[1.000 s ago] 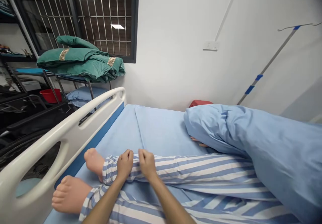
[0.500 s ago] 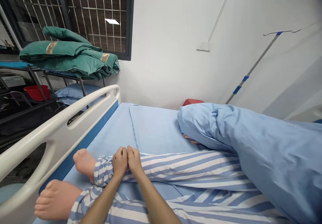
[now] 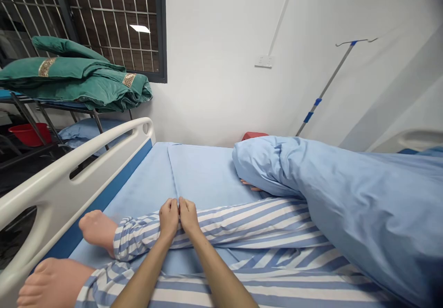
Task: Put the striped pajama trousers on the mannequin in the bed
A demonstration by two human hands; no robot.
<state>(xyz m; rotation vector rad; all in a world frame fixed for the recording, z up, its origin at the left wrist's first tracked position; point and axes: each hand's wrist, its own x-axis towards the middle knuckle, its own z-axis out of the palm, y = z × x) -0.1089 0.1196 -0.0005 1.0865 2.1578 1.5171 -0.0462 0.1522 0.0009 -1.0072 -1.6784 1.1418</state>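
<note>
Here we are, both hands side by side on the far leg of the striped trousers point(image 3: 249, 225), which lie along the pale blue sheet point(image 3: 204, 169). Our left hand point(image 3: 169, 218) is on the foot side, our right hand point(image 3: 188, 216) just beside it, and the fingers on both are curled in narrow, knuckles up. Is there cloth pinched in them? We can't tell; the backs of the hands hide it.

Looking for writing, we get two patterned bands point(image 3: 46, 67) on the green bedding point(image 3: 79, 79) by the window, a key-like motif in gold and dark, too small to read as letters. The wall socket point(image 3: 264, 61) shows its holes, with any marking too fine for us.

Now the hidden parts: the blue quilt point(image 3: 363, 197) covers the top of the trousers, and only the fingertips of another hand point(image 3: 251, 186) peek out from under its edge. A red object point(image 3: 255, 135) pokes up behind it, mostly covered, and the foot of the metal pole point(image 3: 328, 79) is out of sight. The far foot point(image 3: 98, 229) is bare and whole; the near foot point(image 3: 51, 282) runs into the bottom edge, and our forearms cross the near trouser leg, itself cut off below.
</note>
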